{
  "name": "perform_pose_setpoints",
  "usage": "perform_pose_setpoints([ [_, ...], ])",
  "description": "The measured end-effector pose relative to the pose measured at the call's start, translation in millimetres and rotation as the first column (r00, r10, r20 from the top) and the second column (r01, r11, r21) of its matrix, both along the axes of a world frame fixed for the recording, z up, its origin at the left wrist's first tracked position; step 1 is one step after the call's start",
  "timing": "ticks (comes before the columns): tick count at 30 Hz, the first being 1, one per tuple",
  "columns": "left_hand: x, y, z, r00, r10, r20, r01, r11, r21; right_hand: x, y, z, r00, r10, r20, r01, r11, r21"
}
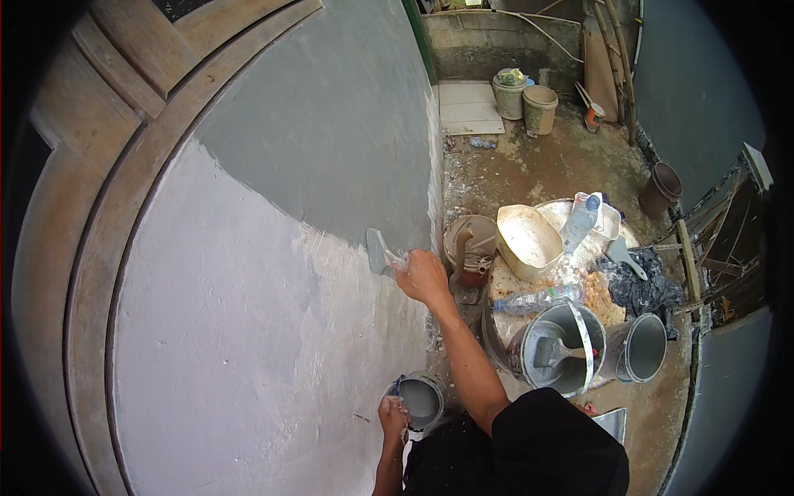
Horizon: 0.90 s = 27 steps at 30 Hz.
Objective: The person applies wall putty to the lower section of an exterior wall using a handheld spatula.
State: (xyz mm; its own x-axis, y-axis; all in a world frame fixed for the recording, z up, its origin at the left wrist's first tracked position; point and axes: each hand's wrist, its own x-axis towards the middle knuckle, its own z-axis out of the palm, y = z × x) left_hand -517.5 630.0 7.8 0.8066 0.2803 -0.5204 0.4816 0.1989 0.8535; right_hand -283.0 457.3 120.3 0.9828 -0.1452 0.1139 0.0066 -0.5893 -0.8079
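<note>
My right hand (423, 277) is closed around the handle of a paintbrush (378, 252). Its grey-coated bristles press against the wall (240, 322), where wet grey paint (331, 140) meets the pale, unpainted lower part. Low down, close to the wall, my left hand (394, 419) grips the side of a small paint bucket (424, 400) that has grey paint inside. Something blue shows at the bucket's rim beside my fingers, too small to make out.
A round drum top (591, 289) on my right bears a cream container (529, 240), plastic bottles (582, 217), a spare brush (626, 258) and a black bag (649, 285). Nearer stand a handled bucket (529, 343) with a brush and another bucket (643, 347). A wooden frame (91, 273) borders the wall.
</note>
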Motion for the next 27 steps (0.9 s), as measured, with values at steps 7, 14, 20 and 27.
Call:
perform_pose_setpoints([
  [7, 4.2, 9.8, 14.6, 0.998, 0.014, 0.067, -0.013, 1.000, -0.010, -117.8, -18.6, -1.0, 0.997, 0.075, -0.017, -0.076, 0.995, -0.065],
  [14, 1.6, 13.1, 0.0, 0.993, -0.045, 0.108, 0.049, 0.998, -0.031, -222.1, -31.3, -40.1, 0.884, 0.271, -0.381, -0.345, 0.928, -0.141],
  [20, -5.7, 0.0, 1.5, 0.977, -0.165, 0.132, 0.169, 0.985, -0.019, -228.4, 29.7, -72.9, 0.868, 0.299, -0.395, -0.446, 0.820, -0.359],
  [27, -20.3, -10.8, 21.0, 0.965, -0.210, 0.157, 0.220, 0.974, -0.051, -229.5, 69.1, -118.0, 0.802, 0.399, -0.445, -0.588, 0.656, -0.473],
])
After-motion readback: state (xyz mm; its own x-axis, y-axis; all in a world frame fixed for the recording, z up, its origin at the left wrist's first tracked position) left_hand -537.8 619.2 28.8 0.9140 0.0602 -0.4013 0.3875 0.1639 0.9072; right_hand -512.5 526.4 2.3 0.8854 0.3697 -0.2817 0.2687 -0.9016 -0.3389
